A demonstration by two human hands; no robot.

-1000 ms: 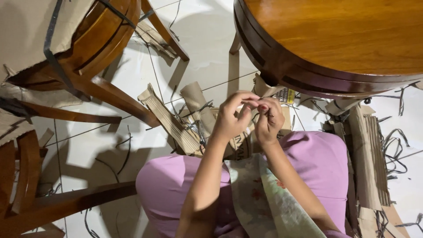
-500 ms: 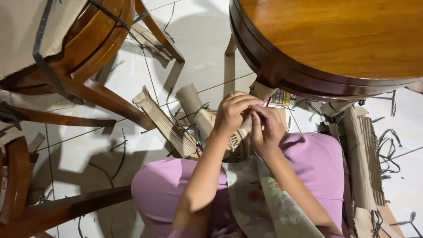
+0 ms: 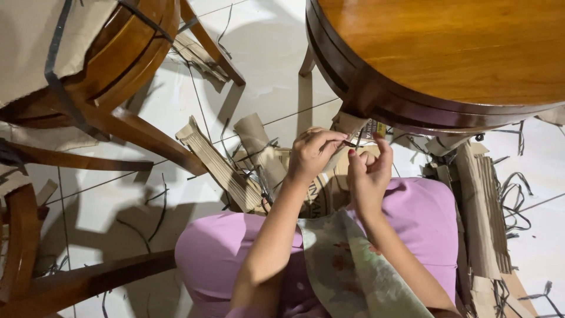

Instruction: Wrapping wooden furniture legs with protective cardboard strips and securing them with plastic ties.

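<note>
Head view first: both hands are raised together over the lap, and a thin dark strip [image 3: 351, 143], something like a narrow plastic band or wire, is pinched between them. The left hand [image 3: 312, 154] is closed with thumb and forefinger pressed on the strip's near end; the right hand [image 3: 369, 174] is half curled, its fingertips brought up against the other end, though how firmly it is gripped cannot be told. The strip is so slim that its full length is not made out. Just beyond the hands, a small printed paper label [image 3: 372, 128] is seen under the rim of the round polished wooden table [image 3: 447, 56]. Below and left of the left hand, ribbed brown corrugated cardboard strips [image 3: 220, 168] are heaped, with loose dark bands tangled among them; right of the right hand a taller stack of corrugated cardboard [image 3: 485, 218] is propped. Under both wrists, a pale flowered cloth [image 3: 347, 268] is draped over the pink-clad knees. Risks are judged thus: the pinch is small, so the strip could be let slip and lost among the identical dark scraps on the white tiled floor [image 3: 271, 53]; a sharp tug could snap it or sting the fingertips; and an elbow swung leftward could topple the cardboard heap.
</note>
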